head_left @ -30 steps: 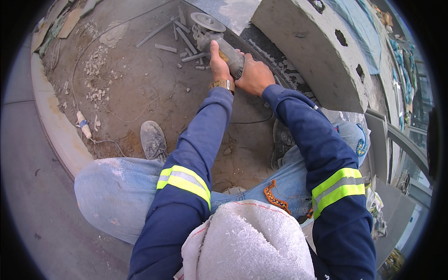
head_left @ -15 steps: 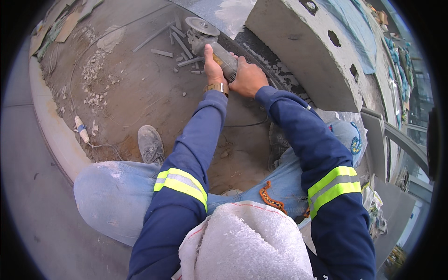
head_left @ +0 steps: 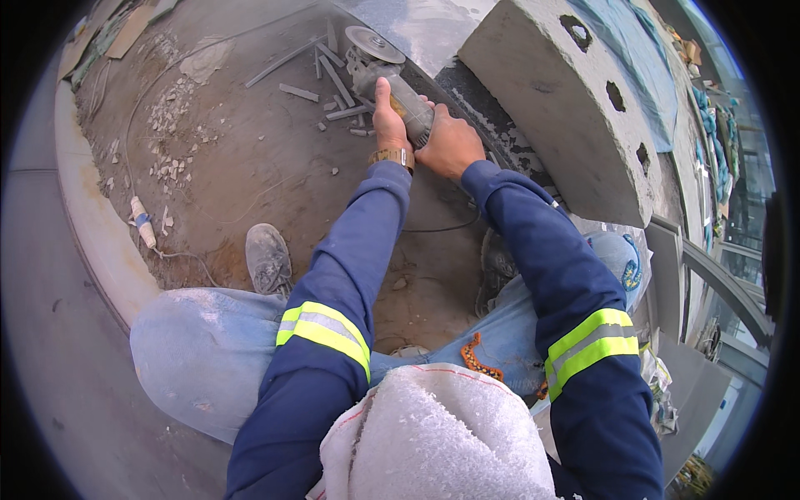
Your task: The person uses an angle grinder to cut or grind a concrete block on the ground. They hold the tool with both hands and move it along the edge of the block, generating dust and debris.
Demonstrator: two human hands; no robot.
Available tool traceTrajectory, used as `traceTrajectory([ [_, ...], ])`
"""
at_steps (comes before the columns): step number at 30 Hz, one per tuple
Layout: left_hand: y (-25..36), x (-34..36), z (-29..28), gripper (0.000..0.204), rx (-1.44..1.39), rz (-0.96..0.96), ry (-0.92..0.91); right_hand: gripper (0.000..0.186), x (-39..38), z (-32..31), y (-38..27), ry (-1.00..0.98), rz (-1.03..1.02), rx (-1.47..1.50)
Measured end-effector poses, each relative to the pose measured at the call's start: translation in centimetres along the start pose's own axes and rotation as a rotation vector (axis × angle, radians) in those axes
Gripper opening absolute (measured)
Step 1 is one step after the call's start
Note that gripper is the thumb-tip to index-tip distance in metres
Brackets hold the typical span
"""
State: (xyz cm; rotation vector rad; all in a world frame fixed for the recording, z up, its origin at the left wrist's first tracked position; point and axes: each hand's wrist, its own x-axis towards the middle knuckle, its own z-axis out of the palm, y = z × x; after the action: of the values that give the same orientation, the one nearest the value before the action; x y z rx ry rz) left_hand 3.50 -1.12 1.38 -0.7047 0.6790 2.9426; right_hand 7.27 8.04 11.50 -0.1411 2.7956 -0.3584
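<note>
Both my hands hold a dusty grey angle grinder (head_left: 410, 104) out in front of me. My left hand (head_left: 388, 123) is wrapped round its body from the left, thumb up along the side. At the rear end of the body, my right hand (head_left: 452, 143) is closed round the grip. The cutting disc (head_left: 375, 45) lies at the far end, beside the edge of a dark slab (head_left: 442, 100). Dust hides whether the disc touches that edge. Several cut grey strips (head_left: 337, 79) lie on the ground left of the grinder.
A big concrete block (head_left: 562, 104) with round holes stands at the right. White chips (head_left: 171, 167) are scattered on the dusty ground. At the left, a cable runs to a white and blue plug connector (head_left: 143, 222). My shoe (head_left: 268, 260) rests near it.
The grinder and both hands sit slightly further right and lower in view. The concrete block has shifted right too, as the view turned a little. My grip is the same.
</note>
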Motion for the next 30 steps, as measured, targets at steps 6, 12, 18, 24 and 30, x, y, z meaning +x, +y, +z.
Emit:
traceTrajectory([
  [6,0.3,0.9,-0.3,0.074,-0.013,-0.001,-0.01,0.064,0.7,0.1,-0.5,0.015,-0.006,-0.016],
  [12,0.5,1.1,-0.3,0.073,-0.03,-0.038,0.005,0.061,1.0,0.4,-0.6,0.025,-0.01,-0.007],
  [18,0.8,2.2,-0.2,0.072,-0.014,0.01,-0.014,0.062,2.2,0.3,-0.8,0.03,-0.002,-0.02],
  [24,1.1,2.5,-0.2,0.073,-0.015,0.011,-0.023,0.062,2.6,0.4,-1.2,0.037,0.004,-0.025],
  [30,0.9,2.3,0.2,0.071,-0.053,-0.012,-0.021,0.07,2.5,0.1,-0.9,0.031,0.012,-0.007],
])
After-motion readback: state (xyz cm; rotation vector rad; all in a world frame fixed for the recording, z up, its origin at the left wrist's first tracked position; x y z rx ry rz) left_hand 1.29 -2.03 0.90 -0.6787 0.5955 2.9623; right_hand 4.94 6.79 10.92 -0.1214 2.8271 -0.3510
